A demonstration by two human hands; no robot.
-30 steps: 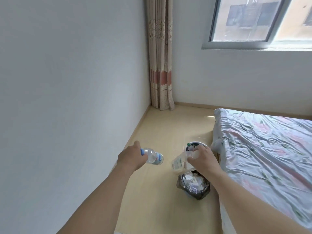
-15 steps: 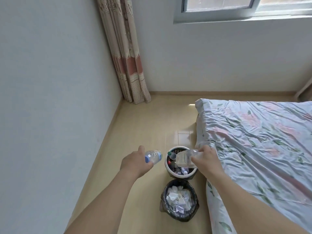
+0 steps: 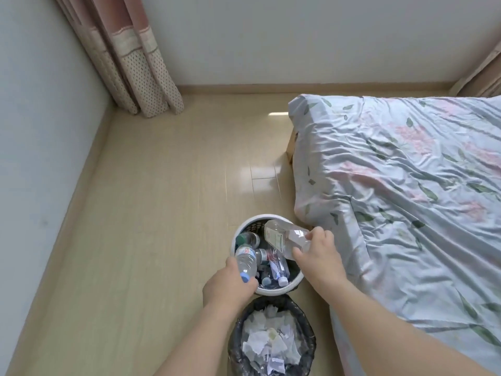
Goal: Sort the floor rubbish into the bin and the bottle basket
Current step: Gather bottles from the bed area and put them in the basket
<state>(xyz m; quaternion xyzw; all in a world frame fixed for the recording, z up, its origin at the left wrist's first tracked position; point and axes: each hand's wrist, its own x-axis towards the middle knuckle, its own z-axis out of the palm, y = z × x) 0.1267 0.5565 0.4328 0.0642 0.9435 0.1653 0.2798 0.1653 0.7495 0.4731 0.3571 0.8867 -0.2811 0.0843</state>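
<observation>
The left hand (image 3: 230,283) grips a small clear water bottle with a blue cap (image 3: 56,263), fingers curled round its cap end, so that the bottle slants up and away over the near-left rim of the white bottle basket (image 3: 296,280). The right hand (image 3: 315,256) holds a larger clear bottle with a white label (image 3: 282,236), thumb and fingers wrapped round its neck end; the cap itself is hidden under the hand. This bottle lies nearly level, its base reaching over the far side of the basket's mouth.

The basket stands on the pale wooden floor (image 3: 149,213), just beside the corner of the bed (image 3: 406,185), and already holds several plastic bottles lying jumbled, among them one with a white cap (image 3: 279,268) and one with a dark green cap (image 3: 245,238). How many lie beneath them is hard to tell in the dark interior.

Right next to the basket, on the side closest to the person, sits the bin (image 3: 235,335), lined with a black bag and filled with crumpled white paper scraps (image 3: 271,340). A pink dotted curtain (image 3: 141,71) hangs in the far left corner against the wall. The bed carries a rumpled light-blue sheet printed with pink flowers and green leaves.
</observation>
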